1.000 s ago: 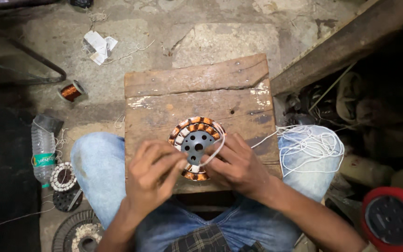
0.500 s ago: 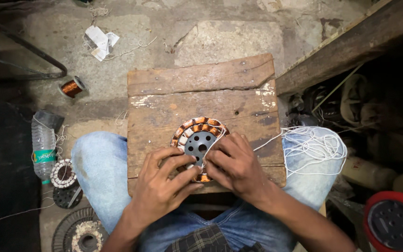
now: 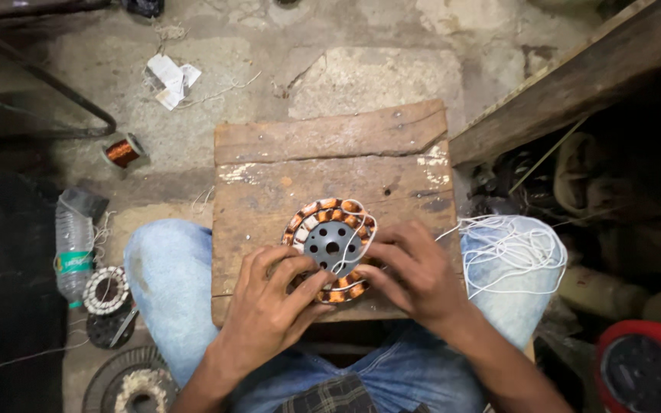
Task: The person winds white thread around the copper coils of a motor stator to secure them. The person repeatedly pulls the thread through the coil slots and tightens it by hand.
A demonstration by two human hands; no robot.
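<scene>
So the person is sitting on the floor with a rough wooden board [image 3: 330, 164] across their knees as a worktop, and a round motor stator [image 3: 332, 246] sits on the near half of it. It has copper-coloured windings around the outside and a grey hub with holes in the middle.

The left hand [image 3: 273, 306] comes in from below on the near-left edge of the stator, fingers curled over the rim, thumb and fingertips pinched together right at the windings. It looks like a tight grip, but I can't tell whether it's pinching the thread or the coil itself. The right hand [image 3: 415, 275] is on the near-right edge, fingers bent and pressed to the rim the same way, and its grip is just as closed, knuckles up. A white thread [image 3: 355, 245] loops over the face of the stator, and more of it lies in a loose tangle [image 3: 510, 252] on the right knee.

Other stuff around: a small spool of copper wire [image 3: 122, 151] on the concrete floor up left, a clear plastic bottle [image 3: 74, 248] lying beside the left knee, another stator [image 3: 105, 291] just below the bottle, some scraps of paper [image 3: 170, 80] further out, and a red round thing [image 3: 644, 371] in the bottom right corner.
</scene>
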